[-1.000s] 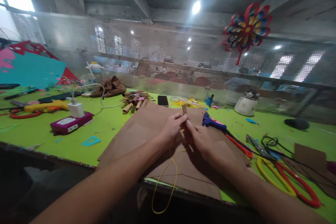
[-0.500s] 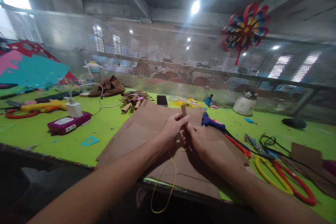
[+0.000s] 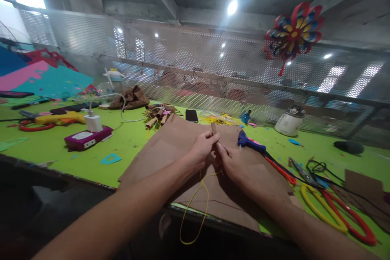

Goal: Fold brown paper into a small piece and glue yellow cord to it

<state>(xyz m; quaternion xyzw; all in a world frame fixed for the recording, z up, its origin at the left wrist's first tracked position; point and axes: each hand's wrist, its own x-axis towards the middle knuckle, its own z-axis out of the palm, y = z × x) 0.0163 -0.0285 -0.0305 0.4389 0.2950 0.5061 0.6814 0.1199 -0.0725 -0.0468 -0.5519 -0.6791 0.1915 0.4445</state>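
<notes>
Both hands meet above a large sheet of brown paper (image 3: 164, 150) that lies on the green table. My left hand (image 3: 204, 146) pinches a narrow brown paper strip (image 3: 213, 128), whose upper end sticks up past the fingers. My right hand (image 3: 229, 158) closes on the lower part of the same strip, its fingertips against the left ones. From beneath the fingers a thin yellow cord (image 3: 208, 199) hangs in a loop over the table's front edge. How the cord joins the strip is hidden by the hands.
Right of the hands lie a blue glue gun (image 3: 250, 143) and large red-and-yellow-handled scissors (image 3: 335, 207). At the back are a pile of rolled brown tubes (image 3: 158, 117), a black phone (image 3: 191, 115) and a white bottle (image 3: 289, 122). A purple power strip (image 3: 88, 138) sits left.
The view has turned slightly left, so the scene sits a little further right. Both hands stay together on the strip, with barely any finger movement; the cord still hangs below.
</notes>
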